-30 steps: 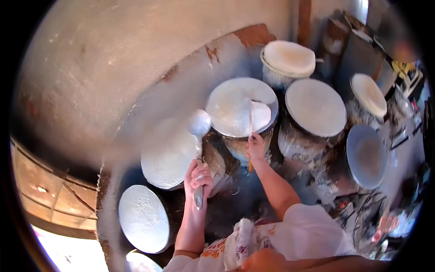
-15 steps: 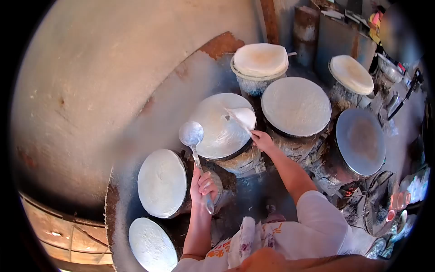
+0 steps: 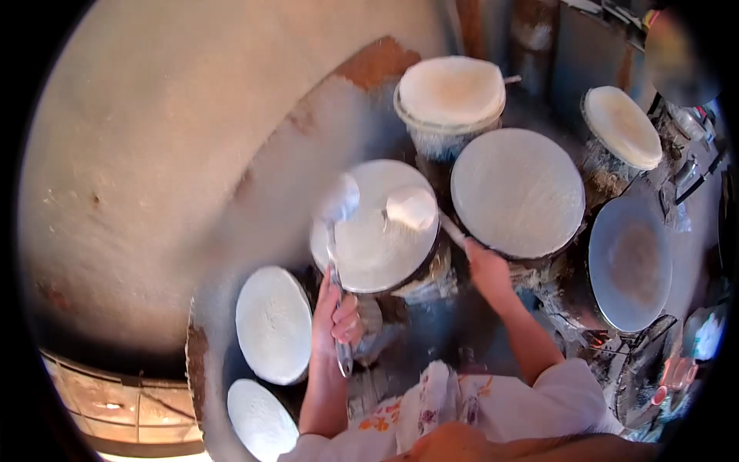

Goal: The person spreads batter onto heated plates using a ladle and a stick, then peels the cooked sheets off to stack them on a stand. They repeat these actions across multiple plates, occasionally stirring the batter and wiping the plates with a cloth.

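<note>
My left hand [image 3: 332, 316] grips the handle of a metal ladle [image 3: 336, 212], whose bowl hangs over the left edge of the round middle griddle [image 3: 369, 246]. My right hand [image 3: 486, 266] holds a thin flat stick [image 3: 450, 227] that lifts a folded flap of thin white sheet [image 3: 412, 206] off that griddle. The rest of the griddle carries a pale thin layer. Motion blur softens the ladle and the flap.
Several more round griddles stand around: two white-coated ones [image 3: 273, 323] [image 3: 258, 420] at the left, a large one [image 3: 517, 191] at the right, a bare grey one [image 3: 631, 262], and two lidded pots [image 3: 450, 92] [image 3: 622, 127] behind. A curved plastered wall [image 3: 154, 154] rises at the left.
The ladle bowl has moved right, from beside the middle griddle to over its left edge. My right hand has drawn back right and down, with the sheet's flap lifted further.
</note>
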### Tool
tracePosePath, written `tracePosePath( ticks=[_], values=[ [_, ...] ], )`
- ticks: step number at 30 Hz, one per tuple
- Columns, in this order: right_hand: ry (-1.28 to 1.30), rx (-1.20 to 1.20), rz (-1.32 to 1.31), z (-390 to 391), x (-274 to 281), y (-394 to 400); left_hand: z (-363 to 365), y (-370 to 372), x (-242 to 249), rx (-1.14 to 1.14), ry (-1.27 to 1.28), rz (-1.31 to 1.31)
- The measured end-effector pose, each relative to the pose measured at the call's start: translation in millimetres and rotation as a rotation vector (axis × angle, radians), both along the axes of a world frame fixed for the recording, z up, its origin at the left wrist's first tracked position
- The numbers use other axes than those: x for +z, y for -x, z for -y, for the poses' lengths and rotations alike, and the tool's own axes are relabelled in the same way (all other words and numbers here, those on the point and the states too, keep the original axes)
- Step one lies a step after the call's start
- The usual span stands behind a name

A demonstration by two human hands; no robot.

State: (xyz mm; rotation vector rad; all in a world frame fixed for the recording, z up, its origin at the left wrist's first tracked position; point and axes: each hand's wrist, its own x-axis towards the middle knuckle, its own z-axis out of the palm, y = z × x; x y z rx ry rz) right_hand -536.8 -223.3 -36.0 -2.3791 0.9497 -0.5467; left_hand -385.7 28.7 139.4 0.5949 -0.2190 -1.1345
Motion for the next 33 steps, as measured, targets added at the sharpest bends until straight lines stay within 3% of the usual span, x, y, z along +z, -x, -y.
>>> tracePosePath(
  ticks=[2, 4, 5, 8, 10, 11, 15, 16, 18, 20, 21, 22, 24, 26, 27, 30, 31, 32, 33],
  values=[
    [0.071, 0.041, 0.236, -3.4, -26.4, 6.7, 11.2, -6.2, -5.2, 0.09, -0.172, 0.055],
    [0.041, 0.042, 0.013, -12.9, -47.7, -20.4, 48.1, -23.7, -26.7, 0.167, -0.359, 0.08],
    [0.075, 0.062, 0.06, -9.2, -36.9, -26.7, 61.9, -28.7, -36.1, 0.208, -0.34, -0.086],
    [0.223, 0.015, 0.128, 15.6, -22.9, -26.2, 55.6, -58.1, -55.9, 0.012, -0.093, -0.616],
    [-0.046, 0.095, 0.096, 17.6, -10.9, -20.5, 49.7, -50.7, -43.7, -0.019, -0.043, -0.742],
    [-0.112, 0.173, 0.196, 12.1, -1.2, -25.5, 51.2, -52.3, -46.2, -0.027, -0.055, -0.73],
    [-0.093, 0.298, 0.177, 9.9, 1.1, -42.6, 77.8, -66.2, -62.2, -0.032, -0.101, -0.626],
    [-0.296, 0.201, 0.135, 0.8, 14.8, -31.0, 82.3, -71.0, -61.4, -0.012, -0.117, -0.554],
    [-0.338, -0.055, 0.241, -22.0, -19.2, -2.3, 71.5, -58.4, -63.4, 0.072, -0.175, -0.465],
    [-0.522, -0.055, 0.377, -68.4, -54.0, 7.4, 57.6, -32.2, -81.0, 0.24, -0.311, -0.356],
    [-0.482, -0.001, 0.377, -87.3, -90.3, -2.4, 65.3, -18.4, -95.4, 0.314, -0.36, -0.341],
    [-0.542, 0.008, 0.302, -92.7, -74.0, -12.7, 76.3, -4.4, -104.9, 0.394, -0.4, -0.317],
    [-0.59, 0.078, 0.174, -95.0, -47.1, -31.8, 88.9, 28.1, -104.7, 0.42, -0.317, -0.406],
    [-0.33, 0.161, 0.27, -90.2, -11.9, -27.7, 92.0, 27.9, -129.4, 0.386, -0.058, -0.606],
    [-0.19, 0.21, 0.319, -81.1, 3.9, -26.7, 93.6, 28.1, -111.7, 0.292, 0.116, -0.776],
    [-0.143, 0.288, 0.421, -40.2, 7.5, -34.6, 73.3, 27.3, -56.5, 0.159, 0.511, -1.202],
    [-0.216, 0.226, 0.445, -21.6, 12.2, -36.6, 63.6, 35.6, -31.2, 0.159, 0.541, -1.13],
    [-0.418, 0.132, 0.284, -3.4, 12.5, -36.3, 50.8, 51.5, -11.9, 0.175, 0.555, -1.076],
    [-0.388, 0.233, 0.224, 4.0, 8.7, -35.8, 43.7, 62.8, -7.9, 0.169, 0.606, -0.956]
  ],
)
